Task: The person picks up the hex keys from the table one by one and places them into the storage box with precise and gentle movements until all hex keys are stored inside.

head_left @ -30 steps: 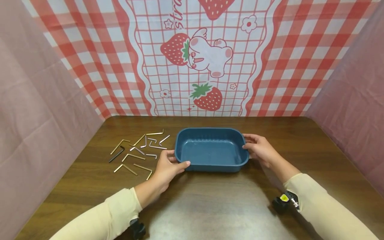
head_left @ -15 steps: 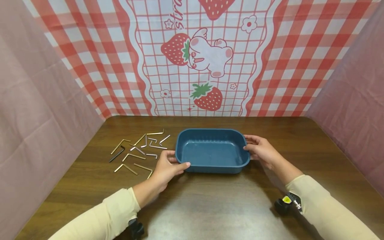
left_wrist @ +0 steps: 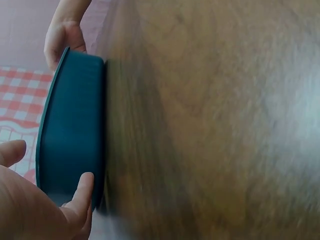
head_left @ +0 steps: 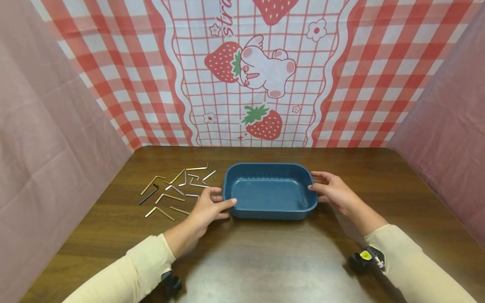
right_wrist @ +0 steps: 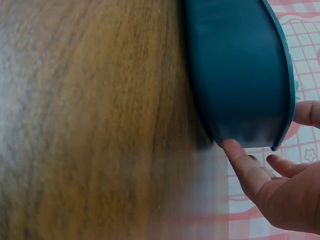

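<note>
A blue tray (head_left: pixel 270 214) with nothing inside stands on the wooden table (head_left: pixel 273 261). At its left end is my left hand (head_left: pixel 204 210), thumb over the rim and fingers spread; in the left wrist view one fingertip (left_wrist: pixel 87 179) touches the tray's outer side and the thumb stands off the rim. My right hand (head_left: pixel 337 193) holds the right end, thumb on the rim and fingers along the outside. The right wrist view shows its fingertip (right_wrist: pixel 232 146) at the tray's lower edge.
Several L-shaped hex keys, brass-coloured, silver and one black key (head_left: pixel 148 195), lie scattered left of the tray, close to my left hand. A red-and-white checked cloth (head_left: pixel 363 105) hangs behind the table, with pink cloths (head_left: pixel 60 126) at both sides.
The tray has shifted slightly right and towards me, with my right hand alongside it. My left thumb has moved back a little along the rim, and the left fingers are more spread.
</note>
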Demonstrator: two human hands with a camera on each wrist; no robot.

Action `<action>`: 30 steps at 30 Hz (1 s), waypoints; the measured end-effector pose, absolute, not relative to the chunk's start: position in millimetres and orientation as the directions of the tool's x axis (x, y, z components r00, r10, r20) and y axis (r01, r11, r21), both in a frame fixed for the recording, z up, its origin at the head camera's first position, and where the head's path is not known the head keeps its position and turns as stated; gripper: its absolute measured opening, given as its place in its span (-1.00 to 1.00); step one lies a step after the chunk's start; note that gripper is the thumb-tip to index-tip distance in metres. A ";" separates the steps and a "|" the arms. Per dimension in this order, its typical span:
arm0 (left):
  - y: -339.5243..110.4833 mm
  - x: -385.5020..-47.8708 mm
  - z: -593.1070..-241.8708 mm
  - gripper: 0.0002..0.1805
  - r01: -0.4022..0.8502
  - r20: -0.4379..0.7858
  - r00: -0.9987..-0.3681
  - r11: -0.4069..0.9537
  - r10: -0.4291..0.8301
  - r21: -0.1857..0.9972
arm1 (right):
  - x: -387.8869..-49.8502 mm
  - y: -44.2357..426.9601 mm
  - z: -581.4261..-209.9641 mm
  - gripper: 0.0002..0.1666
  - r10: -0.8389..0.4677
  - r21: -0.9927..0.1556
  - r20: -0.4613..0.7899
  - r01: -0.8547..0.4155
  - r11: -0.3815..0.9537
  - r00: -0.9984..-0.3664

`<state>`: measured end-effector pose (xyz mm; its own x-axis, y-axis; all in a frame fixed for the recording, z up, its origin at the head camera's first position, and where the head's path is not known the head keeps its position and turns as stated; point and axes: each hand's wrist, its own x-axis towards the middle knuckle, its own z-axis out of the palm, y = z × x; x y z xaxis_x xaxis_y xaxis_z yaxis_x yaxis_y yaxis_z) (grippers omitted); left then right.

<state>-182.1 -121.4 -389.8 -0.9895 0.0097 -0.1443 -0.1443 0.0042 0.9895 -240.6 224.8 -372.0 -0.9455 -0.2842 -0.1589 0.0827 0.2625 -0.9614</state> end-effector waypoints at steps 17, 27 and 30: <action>-165.8 -192.0 -378.9 -0.23 0.188 0.096 -0.968 0.412 0.233 0.892 | -229.8 242.2 -364.6 -0.09 -0.352 -0.887 -0.126 -0.054 0.458 -0.927; -190.6 -193.9 -367.1 -0.21 0.483 0.274 -0.875 0.693 0.399 0.535 | -225.0 246.1 -357.4 -0.08 -0.384 -0.870 -0.117 -0.092 0.485 -0.916; -195.2 -194.7 -364.1 -0.21 0.514 0.277 -0.858 0.716 0.432 0.473 | -224.4 247.7 -354.6 -0.09 -0.391 -0.861 -0.121 -0.100 0.498 -0.912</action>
<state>-194.7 -195.2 -364.1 -0.8581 0.4322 0.2774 0.5135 0.7158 0.4733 -224.4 247.7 -354.6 -0.9123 -0.3915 -0.1206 -0.1001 0.4984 -0.8612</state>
